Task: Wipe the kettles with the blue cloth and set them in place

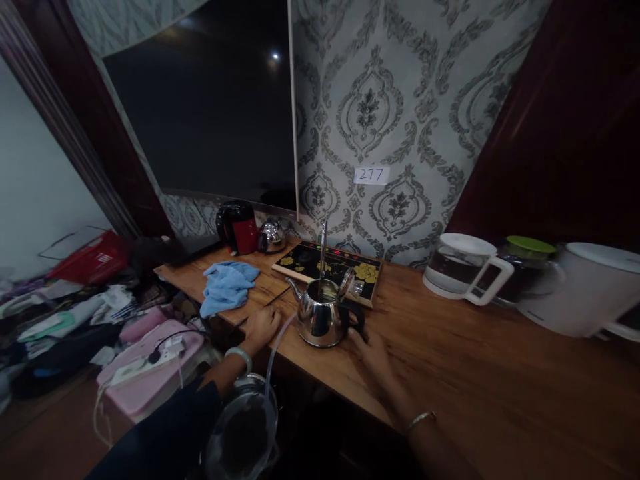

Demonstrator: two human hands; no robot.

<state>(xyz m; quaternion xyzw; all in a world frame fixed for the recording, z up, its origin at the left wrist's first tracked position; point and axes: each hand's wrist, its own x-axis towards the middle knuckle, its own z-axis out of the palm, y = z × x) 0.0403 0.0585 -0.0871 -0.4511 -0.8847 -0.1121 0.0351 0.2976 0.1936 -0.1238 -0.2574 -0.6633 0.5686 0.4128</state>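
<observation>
A shiny steel kettle [320, 323] stands on the wooden table with its lid tipped up and its spout toward the left. My right hand [373, 353] is at its black handle [353, 316], thumb and fingers closed around the lower end. My left hand [263, 325] lies on the table left of the kettle, apart from it, fingers resting on the wood. Behind the kettle is a black tea stove panel [303, 259] with gold flowers and a lit red light. A thin metal spout [323, 250] rises from it above the kettle's mouth.
A blue cloth [227, 285], a red kettle [240, 229] and a small steel pot [272, 236] are at the left. A glass jug [457, 267] and a white pitcher [583, 290] stand right. A clear hose [271, 363] hangs over the front edge into a water bucket [240, 433].
</observation>
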